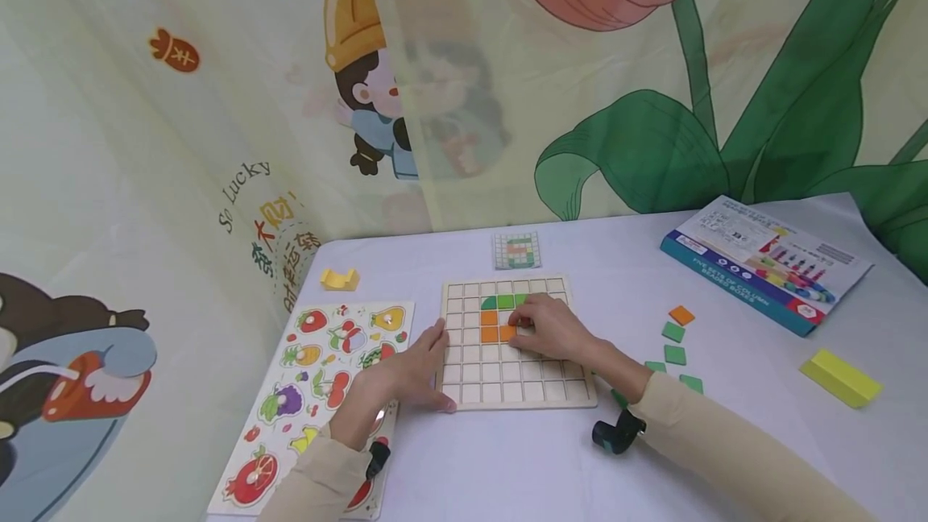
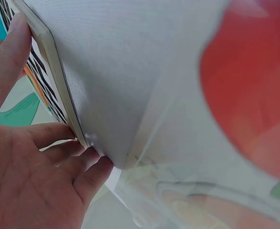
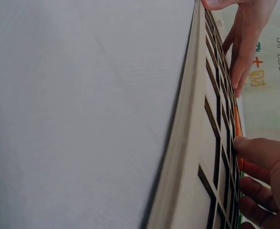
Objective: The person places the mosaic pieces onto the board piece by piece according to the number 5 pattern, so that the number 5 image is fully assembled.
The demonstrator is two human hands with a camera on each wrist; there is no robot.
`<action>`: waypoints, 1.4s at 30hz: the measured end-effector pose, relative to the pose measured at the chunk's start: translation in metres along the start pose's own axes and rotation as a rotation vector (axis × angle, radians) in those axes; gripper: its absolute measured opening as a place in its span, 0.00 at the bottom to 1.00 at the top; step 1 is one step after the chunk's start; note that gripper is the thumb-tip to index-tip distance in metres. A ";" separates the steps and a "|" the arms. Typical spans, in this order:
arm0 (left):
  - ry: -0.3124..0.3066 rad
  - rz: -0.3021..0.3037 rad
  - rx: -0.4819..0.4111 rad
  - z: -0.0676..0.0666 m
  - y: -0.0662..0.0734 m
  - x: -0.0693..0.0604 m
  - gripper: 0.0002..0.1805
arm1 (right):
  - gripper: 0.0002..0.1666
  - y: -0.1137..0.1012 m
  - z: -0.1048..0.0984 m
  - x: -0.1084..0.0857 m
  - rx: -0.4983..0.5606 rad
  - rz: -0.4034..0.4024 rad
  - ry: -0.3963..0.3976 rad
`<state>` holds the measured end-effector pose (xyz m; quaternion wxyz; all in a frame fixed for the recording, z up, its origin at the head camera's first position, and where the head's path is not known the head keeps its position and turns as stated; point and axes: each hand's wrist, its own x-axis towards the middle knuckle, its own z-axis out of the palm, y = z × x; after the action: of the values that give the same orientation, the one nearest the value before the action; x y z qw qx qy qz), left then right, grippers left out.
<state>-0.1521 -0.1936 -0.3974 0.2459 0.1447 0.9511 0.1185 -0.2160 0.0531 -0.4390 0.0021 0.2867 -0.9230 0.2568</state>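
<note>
A wooden grid board (image 1: 519, 391) lies flat on the white table, bearing green and orange tiles. My left hand (image 1: 412, 366) rests at its left edge, fingers extended; the left wrist view shows the fingertips (image 2: 104, 164) touching the board's side. Over the middle of the board, my right hand (image 1: 554, 329) has its thumb and bent index finger at an orange tile (image 1: 506, 333), which they partly cover. In the right wrist view the thumb (image 3: 254, 149) touches the orange there. Beside that tile sit other orange tiles (image 1: 489, 318) and a green tile (image 1: 505, 302).
Loose green tiles (image 1: 675, 355) and an orange tile (image 1: 681, 315) lie right of the board. A pattern card (image 1: 516, 250) is behind it. At left are a fruit puzzle board (image 1: 290, 449) and a yellow block (image 1: 339, 279); at right, a box (image 1: 768, 260) and a yellow bar (image 1: 841, 379).
</note>
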 end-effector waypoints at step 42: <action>0.003 0.044 0.001 0.000 -0.001 -0.002 0.59 | 0.25 0.154 -0.108 -0.126 -0.027 0.418 0.037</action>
<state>-0.1508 -0.1949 -0.3965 0.2414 0.1657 0.9481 0.1236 -0.2081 0.2796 -0.4368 -0.0306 0.0841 -0.9655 0.2445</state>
